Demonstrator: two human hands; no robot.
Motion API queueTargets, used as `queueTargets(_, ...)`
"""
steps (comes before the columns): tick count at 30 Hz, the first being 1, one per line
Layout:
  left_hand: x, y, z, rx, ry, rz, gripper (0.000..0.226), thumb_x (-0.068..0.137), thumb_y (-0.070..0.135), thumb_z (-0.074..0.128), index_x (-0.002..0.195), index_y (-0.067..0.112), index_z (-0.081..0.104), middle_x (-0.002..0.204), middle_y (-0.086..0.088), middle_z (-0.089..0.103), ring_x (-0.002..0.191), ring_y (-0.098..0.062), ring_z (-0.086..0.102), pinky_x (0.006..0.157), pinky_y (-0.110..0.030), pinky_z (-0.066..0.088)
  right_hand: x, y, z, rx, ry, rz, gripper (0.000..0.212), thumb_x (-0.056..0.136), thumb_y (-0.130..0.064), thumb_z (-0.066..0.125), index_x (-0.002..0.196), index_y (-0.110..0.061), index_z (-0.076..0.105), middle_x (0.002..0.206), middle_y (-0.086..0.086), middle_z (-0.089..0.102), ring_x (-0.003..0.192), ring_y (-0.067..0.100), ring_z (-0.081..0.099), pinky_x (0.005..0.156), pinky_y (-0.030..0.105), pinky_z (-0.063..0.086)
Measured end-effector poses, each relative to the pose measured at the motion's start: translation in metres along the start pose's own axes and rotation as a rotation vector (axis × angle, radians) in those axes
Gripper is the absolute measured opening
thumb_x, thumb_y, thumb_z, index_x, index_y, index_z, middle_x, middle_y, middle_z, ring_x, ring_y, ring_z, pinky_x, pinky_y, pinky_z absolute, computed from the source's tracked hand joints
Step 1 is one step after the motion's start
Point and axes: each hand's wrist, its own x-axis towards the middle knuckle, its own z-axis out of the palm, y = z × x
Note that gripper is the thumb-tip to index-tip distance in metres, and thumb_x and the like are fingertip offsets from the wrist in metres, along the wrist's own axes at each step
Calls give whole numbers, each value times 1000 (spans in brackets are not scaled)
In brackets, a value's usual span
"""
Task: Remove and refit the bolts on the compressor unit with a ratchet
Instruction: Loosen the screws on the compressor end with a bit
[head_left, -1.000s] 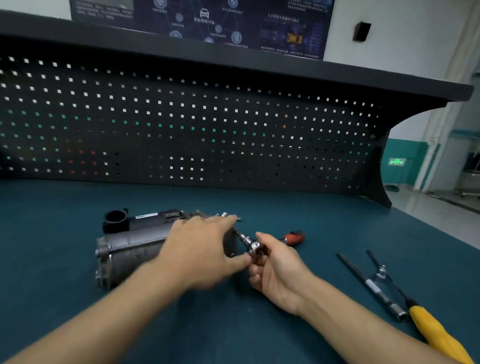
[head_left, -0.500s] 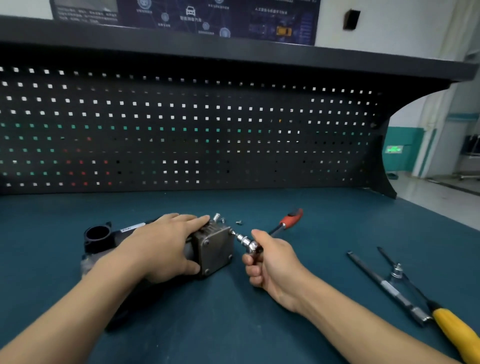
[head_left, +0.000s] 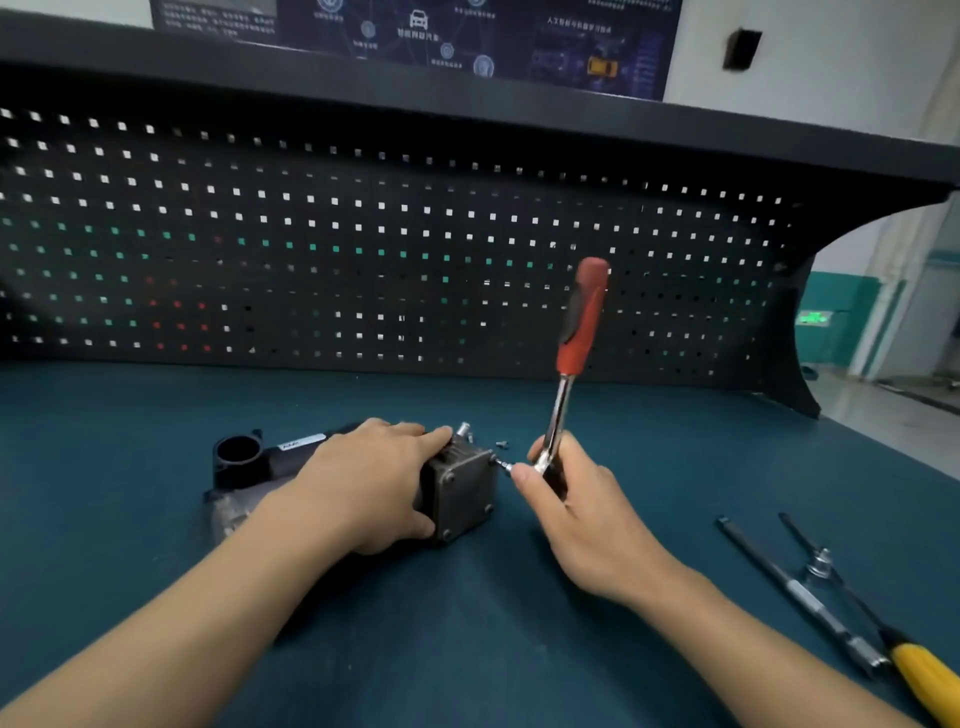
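The grey compressor unit (head_left: 462, 491) lies on its side on the blue-green bench, its square end plate facing right. My left hand (head_left: 371, 480) lies over its body and grips it just behind the plate. My right hand (head_left: 574, 501) grips the head of the ratchet (head_left: 579, 322), whose chrome shaft and red handle stand almost upright. Its socket meets a bolt (head_left: 502, 462) at the plate's upper right corner. One loose bolt (head_left: 501, 444) lies on the mat behind the plate.
A black extension bar (head_left: 789, 592) and a yellow-handled tool (head_left: 924, 675) with a socket lie at the right front. The dark pegboard (head_left: 363, 249) closes off the back of the bench. The bench's right edge (head_left: 893, 457) drops to the floor.
The ratchet handle has swung up from lying low and pointing away right to nearly upright. My left hand shifted from the plate's end onto the compressor body and stays there.
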Motion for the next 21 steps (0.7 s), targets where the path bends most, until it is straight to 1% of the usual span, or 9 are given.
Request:
queueTargets(3,-2,9,-4,1,-4,-39,85,84,57,67,154,35,24,148,12,44,134,-22,40,105,-42,45,3,2,-3,-89,-32,-33,20,100,-50,49,93,-32,45,64,-13,51,55,7,43,58,32,42)
queueTargets(5,-6,17,-5,-5,-29,-50,83,87,57,63,155,34,22,149,9,43,135,-24,39,108,-42,43,5,5,-7,-112,-40,-24,17,101,-49,48,94,-33,44,65,-9,50,56,7,43,59,35,43)
queueTargets(8,-15,25,-11,32,-94,-36,85,87,55,62,157,30,19,155,5,36,141,-26,35,115,-41,37,9,9,-12,-153,-80,-53,14,102,-46,48,96,-34,44,72,-10,50,64,7,45,60,30,40)
queueTargets(10,-20,29,-24,43,-164,-31,82,85,55,63,154,31,26,155,4,40,141,-24,39,114,-40,38,11,11,-15,-204,-113,-100,8,102,-40,50,99,-36,44,81,-11,51,74,6,48,67,27,40)
queueTargets(13,-28,38,-44,68,-212,-40,69,82,58,64,144,39,41,138,1,54,126,-25,53,100,-36,48,13,11,-20,-218,-139,-128,6,101,-35,52,102,-35,46,87,-9,53,82,8,49,74,28,44)
queueTargets(15,-31,44,-52,88,-213,-55,57,80,62,64,132,40,53,124,0,59,115,-25,58,89,-33,49,13,12,-21,-215,-151,-136,7,101,-37,52,105,-34,47,89,-7,55,84,10,50,77,30,46)
queueTargets(18,-16,42,-60,19,-57,-111,40,80,66,60,100,32,69,92,4,62,93,-25,63,73,-31,48,13,12,-23,-201,-162,-151,12,101,-38,52,112,-35,48,95,-6,57,88,10,52,82,33,48)
queueTargets(19,-7,38,-59,-32,8,-129,38,82,66,58,91,31,70,84,6,60,87,-24,63,71,-31,48,13,11,-23,-198,-165,-155,13,101,-37,52,114,-34,49,96,-5,58,89,11,53,83,33,48)
queueTargets(21,14,32,-52,-169,76,-83,30,89,59,58,91,34,73,86,8,68,90,-20,66,78,-32,53,14,11,-23,-204,-171,-156,13,101,-36,52,113,-31,52,96,-2,59,89,14,54,83,37,49)
